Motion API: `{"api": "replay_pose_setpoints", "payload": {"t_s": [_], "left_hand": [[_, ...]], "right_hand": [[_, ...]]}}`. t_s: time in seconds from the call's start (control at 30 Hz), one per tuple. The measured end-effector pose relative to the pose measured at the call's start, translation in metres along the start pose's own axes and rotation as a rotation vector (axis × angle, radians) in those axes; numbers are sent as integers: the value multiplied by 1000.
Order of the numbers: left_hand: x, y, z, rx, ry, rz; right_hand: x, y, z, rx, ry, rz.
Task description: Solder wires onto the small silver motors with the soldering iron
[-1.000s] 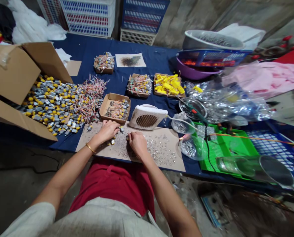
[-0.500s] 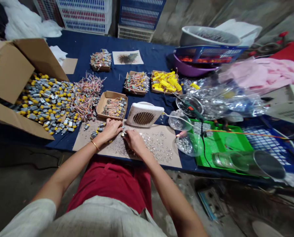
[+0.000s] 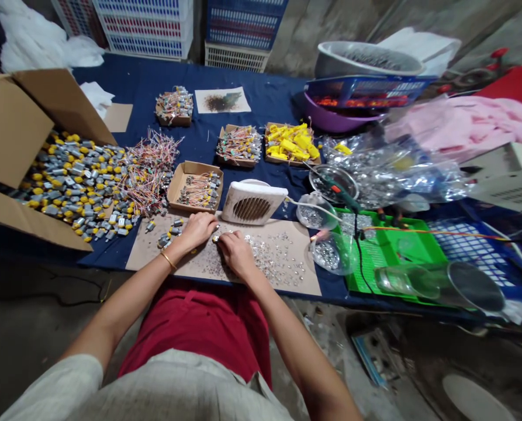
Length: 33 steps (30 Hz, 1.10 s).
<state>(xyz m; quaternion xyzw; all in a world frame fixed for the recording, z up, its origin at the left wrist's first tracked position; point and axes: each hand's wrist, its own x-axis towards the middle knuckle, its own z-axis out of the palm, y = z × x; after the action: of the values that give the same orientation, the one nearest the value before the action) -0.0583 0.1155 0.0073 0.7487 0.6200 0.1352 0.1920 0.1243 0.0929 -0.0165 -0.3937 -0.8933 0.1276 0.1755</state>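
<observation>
My left hand [image 3: 199,230] is over the cardboard sheet [image 3: 138,257], its fingers bent and pressed together; a tiny shiny bit shows at the tips, too small to name. Close beside it, my right hand [image 3: 237,252] pinches a small motor [image 3: 215,238] with a yellow end. Several grey-and-yellow motors [image 3: 169,235] lie on the sheet left of my left hand. Small shiny metal pieces [image 3: 282,254] are scattered to the right of my right hand and partly under it. A white slatted vent box [image 3: 254,203] stands just behind both hands.
At left an open carton [image 3: 80,96] spills motors and wired parts. Small cardboard trays [image 3: 173,202] hold wired parts, another yellow pieces [image 3: 292,143]. On the right are plastic tubs [image 3: 331,254], a green tray [image 3: 422,234], a screwdriver-like tool [image 3: 344,196] and cables.
The whole view has shifted slightly. Both hands stay close together over the sheet, with the motor still at my right fingertips; my fingers have moved only a little.
</observation>
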Motion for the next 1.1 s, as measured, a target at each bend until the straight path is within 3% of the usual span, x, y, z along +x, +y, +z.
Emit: {"api": "replay_pose_setpoints", "payload": {"t_s": [0.2, 0.27, 0.43, 0.5, 0.6, 0.7, 0.87, 1.1], "left_hand": [[7, -1, -5, -17, -112, 196], [4, -4, -11, -69, -79, 192], [-35, -37, -38, -170, 219, -67], [-57, -52, -47, -136, 226, -177], [-76, -60, -48, -83, 153, -200], [-70, -51, -40, -17, 101, -132], [-46, -38, -28, 109, -22, -56], [-45, -47, -31, 85, -15, -44]], "right_hand": [[4, 0, 0, -22, -23, 16], [7, 1, 0, -30, -23, 25], [11, 1, -3, -49, -5, 48], [10, -5, -4, -52, 28, 68], [14, -22, -2, -31, 33, 89], [29, -43, 6, 8, -15, 82], [52, -55, 11, 1, -155, -110], [39, -53, 12, -83, -181, -164]]}}
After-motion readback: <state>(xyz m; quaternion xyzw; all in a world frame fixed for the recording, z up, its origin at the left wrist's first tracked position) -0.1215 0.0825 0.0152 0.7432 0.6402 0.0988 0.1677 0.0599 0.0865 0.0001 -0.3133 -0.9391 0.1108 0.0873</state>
